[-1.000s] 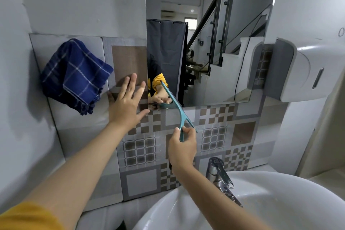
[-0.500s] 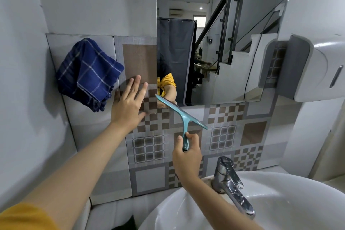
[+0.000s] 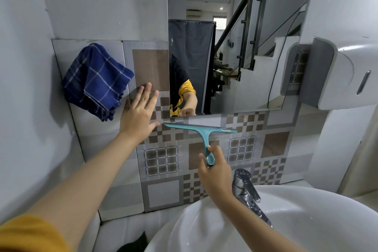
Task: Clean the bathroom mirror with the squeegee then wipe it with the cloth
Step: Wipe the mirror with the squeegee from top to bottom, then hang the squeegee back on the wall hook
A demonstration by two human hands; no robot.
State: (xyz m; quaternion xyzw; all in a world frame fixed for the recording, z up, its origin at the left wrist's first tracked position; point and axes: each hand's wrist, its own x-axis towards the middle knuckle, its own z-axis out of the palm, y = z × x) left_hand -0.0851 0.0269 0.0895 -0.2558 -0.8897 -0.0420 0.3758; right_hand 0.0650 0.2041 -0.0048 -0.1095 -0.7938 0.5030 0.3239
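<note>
The frameless mirror (image 3: 235, 51) hangs on the tiled wall above the basin. My right hand (image 3: 213, 166) grips the handle of a teal squeegee (image 3: 201, 130). Its blade lies level on the tiles just below the mirror's bottom edge. My left hand (image 3: 140, 113) rests flat on the tiles left of the mirror, fingers spread, holding nothing. A dark blue checked cloth (image 3: 98, 79) hangs on the wall further left, a short way from my left hand.
A white basin (image 3: 286, 221) with a chrome tap (image 3: 245, 188) sits below my right arm. A white and grey dispenser (image 3: 343, 73) juts from the wall at the right, beside the mirror's right edge.
The squeegee has come down off the mirror's lower edge onto the tiles, and its blade has turned from slanted to level. My left hand has stayed on the wall.
</note>
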